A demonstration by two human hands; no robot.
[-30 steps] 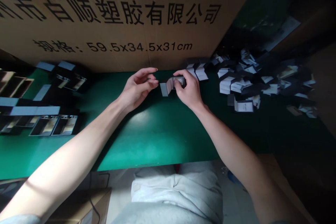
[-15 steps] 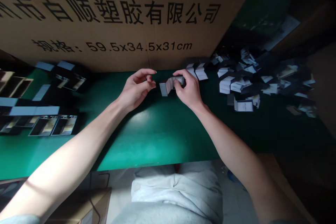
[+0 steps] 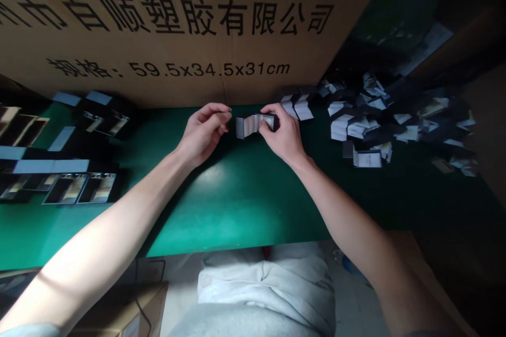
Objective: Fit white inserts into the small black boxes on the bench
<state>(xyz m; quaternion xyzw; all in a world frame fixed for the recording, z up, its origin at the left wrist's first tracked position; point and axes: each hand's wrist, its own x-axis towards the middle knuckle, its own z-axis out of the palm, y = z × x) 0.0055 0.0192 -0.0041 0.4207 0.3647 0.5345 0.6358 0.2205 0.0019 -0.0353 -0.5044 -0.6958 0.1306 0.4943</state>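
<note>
A small dark box with a pale, folded-out lid flap (image 3: pixel 250 125) is held at its right end by my right hand (image 3: pixel 282 131), thumb on the inside and fingers around the far side. Just left of the flap, my left hand (image 3: pixel 205 134) hovers with thumb and forefinger pinched together; a tiny thin thing may be between the tips, too small to name. Left hand and box do not touch. Under both hands is the green table (image 3: pixel 221 195).
A large printed cardboard box (image 3: pixel 177 47) stands behind the hands. Open black boxes (image 3: pixel 97 188) are grouped at the left. At the right lies a heap of small dark boxes with pale flaps (image 3: pixel 356 126). Two more (image 3: pixel 303 108) sit beyond my right hand.
My left thumb and forefinger have closed together, and the hand has shifted slightly left. The flap of the held box has swung further out to the left.
</note>
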